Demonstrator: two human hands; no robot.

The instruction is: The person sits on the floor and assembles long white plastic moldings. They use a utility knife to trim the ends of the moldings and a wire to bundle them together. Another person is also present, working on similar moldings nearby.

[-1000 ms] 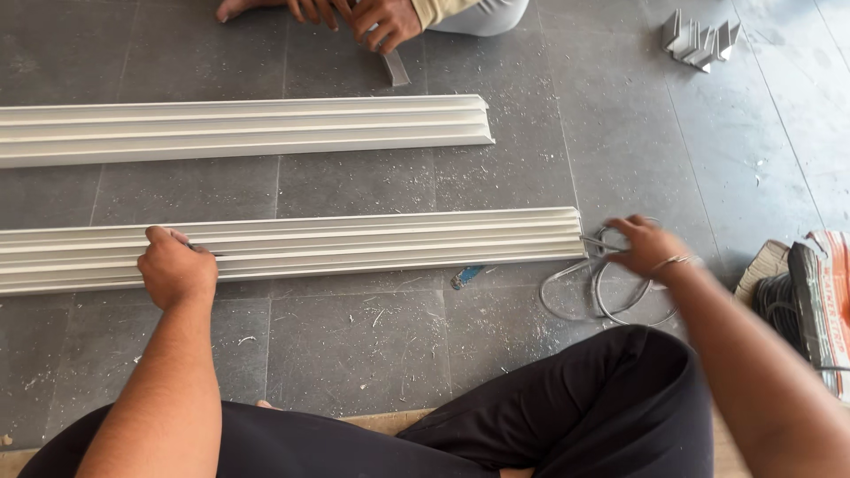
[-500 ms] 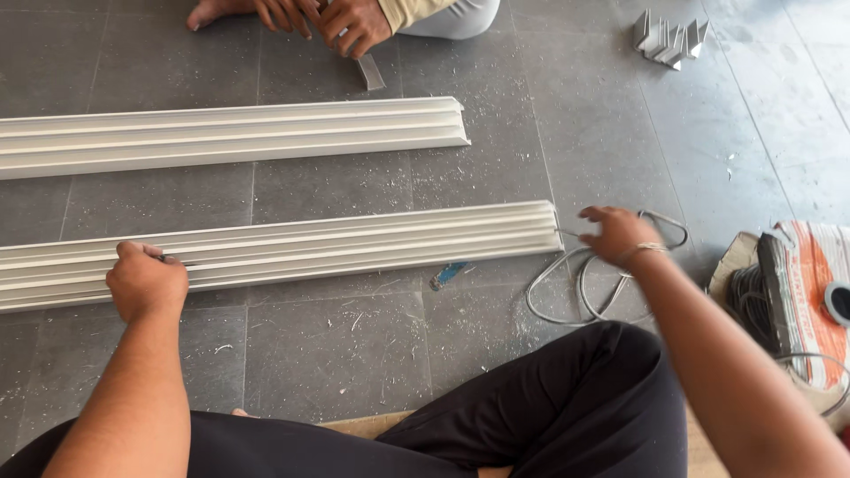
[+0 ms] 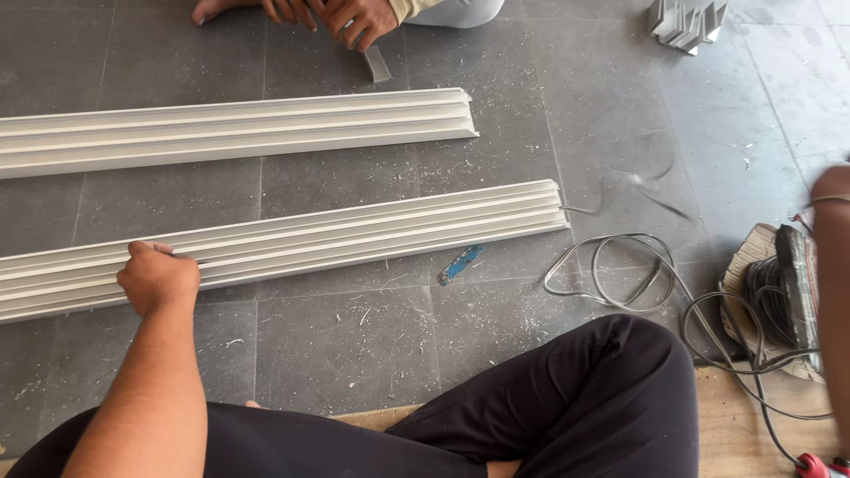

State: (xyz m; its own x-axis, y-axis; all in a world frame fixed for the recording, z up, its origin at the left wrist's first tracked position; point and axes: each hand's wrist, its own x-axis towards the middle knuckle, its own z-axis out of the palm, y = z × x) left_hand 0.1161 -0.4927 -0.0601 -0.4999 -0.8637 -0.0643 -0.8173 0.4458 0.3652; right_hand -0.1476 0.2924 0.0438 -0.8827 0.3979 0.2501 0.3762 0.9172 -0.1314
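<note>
The near stack of white ribbed profiles [image 3: 372,232] is lying on the grey tiled floor [image 3: 354,345], in front of the crossed legs, and it is being gripped at its near edge by the left hand [image 3: 158,277], whose grip is closed as a fist over the edge. This hold is being kept as before. The right hand, seen half a second ago hovering at the stack's right end, is now being drawn away: only the forearm [image 3: 832,292] is being shown at the right border, so its grip cannot be told. A grey cable [image 3: 620,274] is being left looped beside the stack's end, a small blue tool [image 3: 460,263] just below it. A second stack [image 3: 239,131] is lying farther off, near another person's hands [image 3: 354,18].
</note>
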